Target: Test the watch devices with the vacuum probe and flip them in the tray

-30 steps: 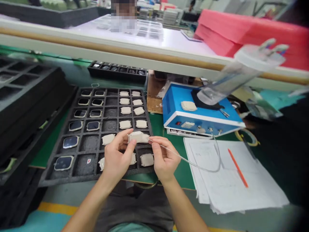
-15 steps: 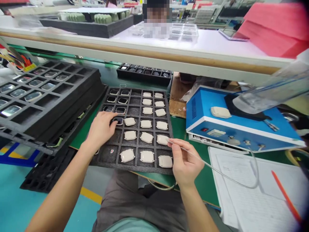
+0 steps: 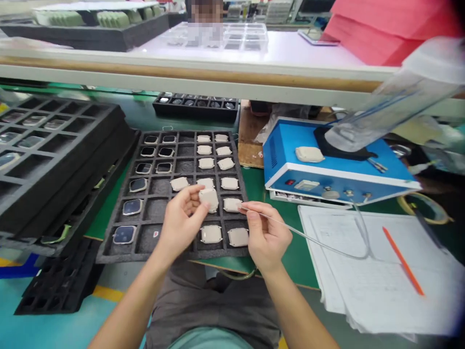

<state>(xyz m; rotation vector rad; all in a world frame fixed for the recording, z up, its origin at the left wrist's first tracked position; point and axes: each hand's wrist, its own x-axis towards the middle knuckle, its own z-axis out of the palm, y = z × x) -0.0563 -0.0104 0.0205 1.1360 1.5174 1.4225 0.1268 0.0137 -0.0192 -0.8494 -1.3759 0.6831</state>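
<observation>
My left hand (image 3: 182,218) is closed on a beige watch case (image 3: 209,199), pinched between thumb and fingers above the black foam tray (image 3: 145,256). Its pale side faces up. Between the fingertips of my right hand (image 3: 269,235) is the end of a thin hose (image 3: 319,244), its tip touching or very near a beige watch case (image 3: 232,205) in the right column. Other pale cases (image 3: 211,234) fill the right-hand cells. Watches with dark screens upward (image 3: 124,235) lie in the left columns. My left hand and wrist hide some cells.
The hose leads to a blue machine (image 3: 301,177) carrying another pale case (image 3: 309,154) and a clear cylinder (image 3: 385,106). Papers (image 3: 337,276) with an orange pen (image 3: 403,261) lie at right. Stacked foam trays (image 3: 98,140) stand left; a shelf edge (image 3: 181,75) crosses behind.
My left hand has lifted a dark-screened watch from the second column and moved right; that cell is bare, and the case in hand shows its pale side. My right hand stays by the same case.
</observation>
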